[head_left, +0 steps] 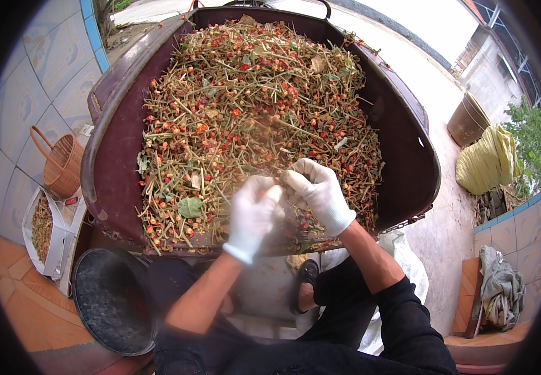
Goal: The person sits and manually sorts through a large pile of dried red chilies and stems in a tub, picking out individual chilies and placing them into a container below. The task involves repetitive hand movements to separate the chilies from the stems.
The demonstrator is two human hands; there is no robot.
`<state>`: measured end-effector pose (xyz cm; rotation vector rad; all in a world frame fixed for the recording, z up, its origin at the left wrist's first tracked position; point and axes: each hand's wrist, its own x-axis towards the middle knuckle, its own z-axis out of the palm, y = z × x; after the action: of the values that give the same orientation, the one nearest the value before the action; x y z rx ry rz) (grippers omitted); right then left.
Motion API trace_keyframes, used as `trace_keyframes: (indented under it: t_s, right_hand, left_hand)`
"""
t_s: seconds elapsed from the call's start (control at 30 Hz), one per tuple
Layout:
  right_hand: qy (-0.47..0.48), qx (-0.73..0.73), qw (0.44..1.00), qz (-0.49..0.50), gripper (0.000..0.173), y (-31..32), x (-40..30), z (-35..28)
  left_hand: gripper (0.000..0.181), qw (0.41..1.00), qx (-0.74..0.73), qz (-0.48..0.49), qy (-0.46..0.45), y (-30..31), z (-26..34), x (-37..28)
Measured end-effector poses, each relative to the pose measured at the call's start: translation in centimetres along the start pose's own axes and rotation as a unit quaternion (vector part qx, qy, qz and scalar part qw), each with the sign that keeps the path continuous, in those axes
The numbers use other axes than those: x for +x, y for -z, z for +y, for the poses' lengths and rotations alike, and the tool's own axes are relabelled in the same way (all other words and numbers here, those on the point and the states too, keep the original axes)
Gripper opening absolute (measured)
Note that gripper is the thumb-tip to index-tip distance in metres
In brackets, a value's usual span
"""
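A dark red metal cart bed (404, 140) holds a large heap of dry stems, leaves and small red and orange plant bits (251, 108). Over the near edge of the heap, my left hand (256, 204), in a white knit glove, is partly blurred, its fingers curled close to my right hand. My right hand (315, 190), gloved the same way, has its fingers bent, thumb and forefinger pinched together. A small reddish bit seems to show at the left fingers; whether either hand grips something is too blurred to tell. A green leaf (190, 207) lies left of my hands.
At lower left stand a black bucket (111, 300), a white box (57, 248) with similar plant bits and a wicker basket (63, 164). A white sack (408, 267) lies by my right leg. Further right are a yellow woven sack (486, 159) and a brown bucket (468, 119).
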<state>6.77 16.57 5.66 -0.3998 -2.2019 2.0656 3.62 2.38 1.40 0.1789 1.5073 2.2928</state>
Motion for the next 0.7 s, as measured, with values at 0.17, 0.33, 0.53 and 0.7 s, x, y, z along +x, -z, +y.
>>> trace_keyframes:
  t_s: [0.17, 0.33, 0.53, 0.7]
  right_hand:
    - [-0.002, 0.006, 1.000, 0.015, 0.019, -0.4, -0.2, 0.3]
    - [-0.071, 0.058, 0.995, -0.041, 0.021, -0.1, 0.1, 0.4]
    - [-0.112, 0.171, 0.978, -0.035, 0.021, -0.3, 0.4, 1.5]
    - [-0.060, 0.141, 0.988, 0.024, 0.019, -1.0, 0.1, 1.0]
  left_hand:
    - [0.006, 0.999, -0.035, 0.008, 0.023, -0.1, 0.0, -0.2]
    - [0.007, 0.994, -0.099, 0.008, 0.055, 0.4, -0.3, -0.1]
    - [0.008, 0.988, -0.130, 0.002, 0.080, 0.6, -0.6, 0.0]
    - [0.016, 0.994, -0.083, -0.017, 0.066, 0.5, -0.3, 0.1]
